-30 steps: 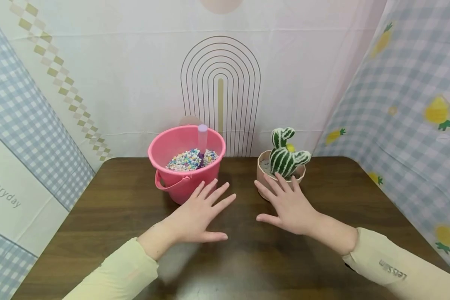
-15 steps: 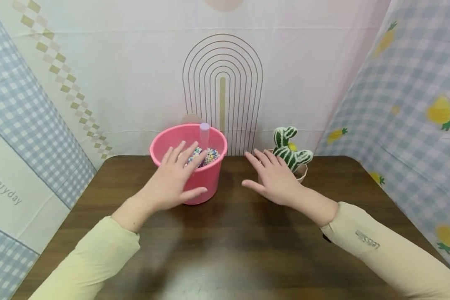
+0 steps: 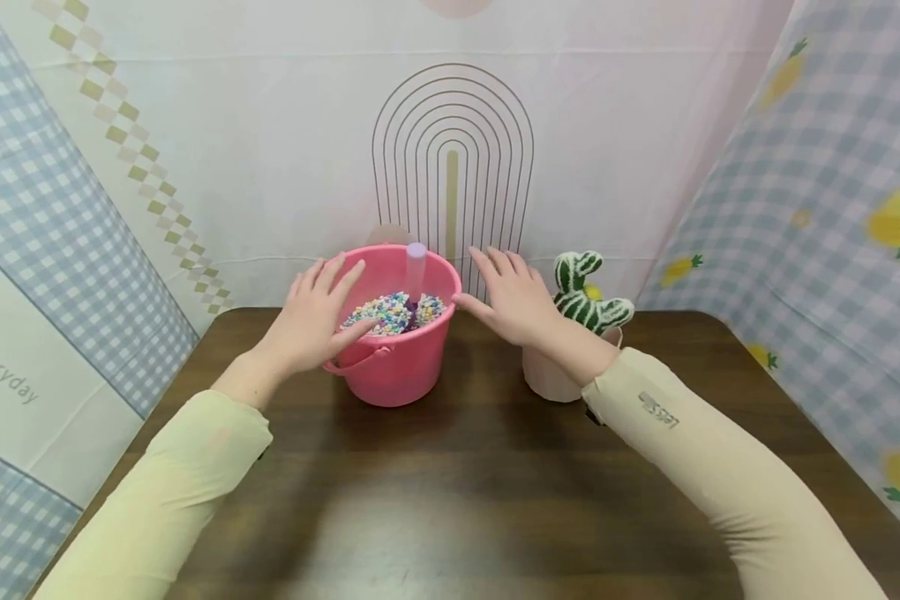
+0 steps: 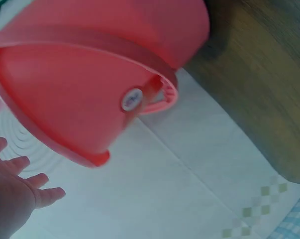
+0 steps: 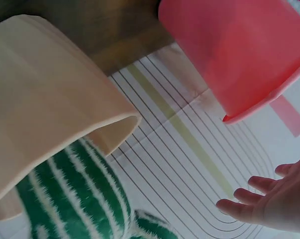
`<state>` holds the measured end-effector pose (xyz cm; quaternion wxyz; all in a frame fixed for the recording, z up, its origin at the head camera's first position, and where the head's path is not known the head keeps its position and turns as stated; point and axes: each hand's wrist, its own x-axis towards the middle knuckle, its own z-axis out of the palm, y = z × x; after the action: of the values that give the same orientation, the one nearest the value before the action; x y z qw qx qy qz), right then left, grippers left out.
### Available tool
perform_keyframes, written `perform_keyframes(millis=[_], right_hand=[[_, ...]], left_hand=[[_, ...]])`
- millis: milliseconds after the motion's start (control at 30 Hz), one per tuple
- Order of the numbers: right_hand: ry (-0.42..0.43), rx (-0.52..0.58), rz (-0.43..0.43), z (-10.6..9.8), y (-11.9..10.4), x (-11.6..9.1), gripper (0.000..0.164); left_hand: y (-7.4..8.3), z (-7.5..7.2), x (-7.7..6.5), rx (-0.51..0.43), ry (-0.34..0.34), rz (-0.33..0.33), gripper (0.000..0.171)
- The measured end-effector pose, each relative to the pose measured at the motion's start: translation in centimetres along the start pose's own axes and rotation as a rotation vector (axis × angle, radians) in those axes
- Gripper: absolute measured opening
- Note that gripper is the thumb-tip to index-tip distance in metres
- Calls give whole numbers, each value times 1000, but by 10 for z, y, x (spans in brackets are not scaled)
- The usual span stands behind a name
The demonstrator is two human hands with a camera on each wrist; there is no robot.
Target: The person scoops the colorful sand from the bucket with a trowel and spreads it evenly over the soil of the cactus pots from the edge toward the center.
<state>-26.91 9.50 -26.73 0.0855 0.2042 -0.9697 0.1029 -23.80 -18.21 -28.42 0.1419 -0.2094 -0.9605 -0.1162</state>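
Observation:
In the head view, a pink bucket (image 3: 397,375) stands on the table, holding multicoloured beads (image 3: 375,312). A translucent lilac handle (image 3: 416,273) with a dark purple lower end sticks up from them. My left hand (image 3: 306,321) is at the bucket's left rim, fingers spread, gripping nothing. On the other side, my right hand (image 3: 517,298) has straight fingers, its thumb tip close to the right rim. Behind my right wrist is a pale pot (image 3: 549,377) with a crocheted green-and-white cactus (image 3: 581,308). The right wrist view shows the pot (image 5: 55,84) large, beside the bucket (image 5: 239,50).
The dark wooden table (image 3: 420,500) extends toward me. A white cloth (image 3: 285,150) with an arch pattern hangs close behind the bucket and pot. Checked cloth with yellow fruit prints (image 3: 817,250) hangs on the right.
My hands have moved forward and left, from low in front of the bucket and pot up to either side of the bucket. The bucket and pot have stayed put on the table.

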Motion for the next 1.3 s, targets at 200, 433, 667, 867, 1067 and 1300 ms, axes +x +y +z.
perform_keyframes(millis=[200,433,667,867,1067,1300], right_hand=[[-17,-11,51,2,-10,23,85],[-31,23,58,8,-25,42,88],[-22,199,94,16,-41,60,87],[19,394,147,26,-49,69,49],[83,557,241,32,-57,73,28],[98,641,345,34,-63,77,29]], left_hand=[[-19,1,3,-61,-47,-98,76],[-38,6,1,-194,-96,-209,79],[-47,11,0,-356,-140,-289,87],[-50,18,7,-568,-102,-253,77],[-51,19,7,-624,-97,-337,73],[-51,20,3,-712,-83,-459,82]])
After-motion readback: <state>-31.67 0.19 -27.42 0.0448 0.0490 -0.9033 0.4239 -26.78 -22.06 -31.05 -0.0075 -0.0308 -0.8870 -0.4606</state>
